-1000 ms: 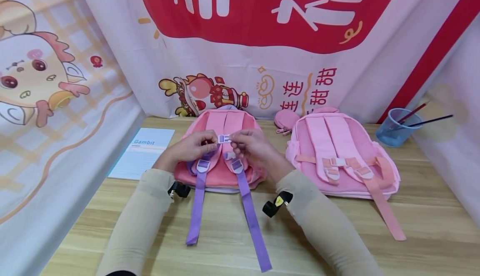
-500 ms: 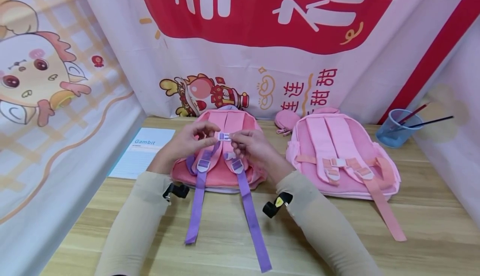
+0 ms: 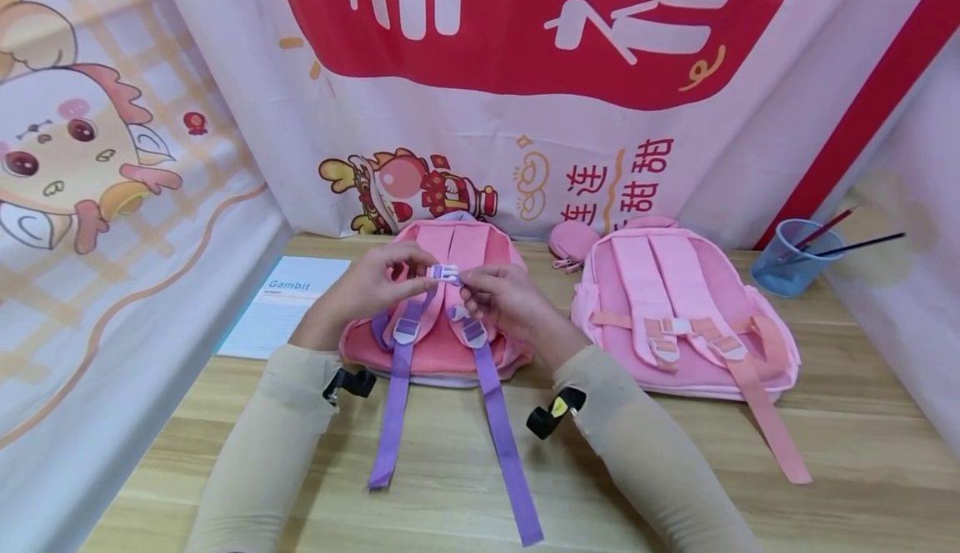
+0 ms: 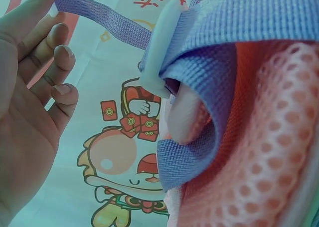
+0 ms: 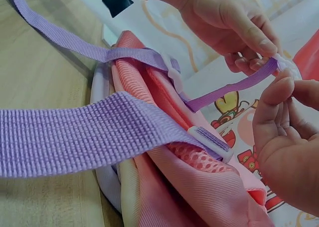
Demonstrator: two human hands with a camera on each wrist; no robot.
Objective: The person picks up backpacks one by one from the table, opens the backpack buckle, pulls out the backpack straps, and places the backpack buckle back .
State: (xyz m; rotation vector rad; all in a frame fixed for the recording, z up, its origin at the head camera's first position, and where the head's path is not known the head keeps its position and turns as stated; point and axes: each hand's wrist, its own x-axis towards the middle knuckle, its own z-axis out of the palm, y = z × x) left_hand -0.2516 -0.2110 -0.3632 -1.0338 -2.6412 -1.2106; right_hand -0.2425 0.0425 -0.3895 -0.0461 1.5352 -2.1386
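Above the back of a pink backpack [image 3: 450,365] with purple straps, a small white plastic buckle [image 3: 444,273] is held up between both hands. My left hand [image 3: 375,290] pinches its left end between thumb and forefinger, with the other fingers loosely bent. At its right end, my right hand [image 3: 504,296] pinches the buckle or its webbing with thumb and forefinger. Whether the buckle halves are fully clicked together is too small to tell. In the left wrist view a purple strap [image 4: 107,25] runs up to the left fingers. Two long strap tails [image 3: 506,444] hang onto the table.
A second pink backpack [image 3: 697,278] lies to the right, its chest buckle [image 3: 678,325] joined. A round pink pouch [image 3: 573,242] sits beside it. Further right stands a blue cup [image 3: 787,265] with pencils. A notebook [image 3: 281,307] lies at left on the wooden table [image 3: 622,486].
My left hand has shifted its hold, its fingers rising and its thumb straightening along the buckle. The buckle has moved slightly left and up. My right hand has stayed nearly in place.
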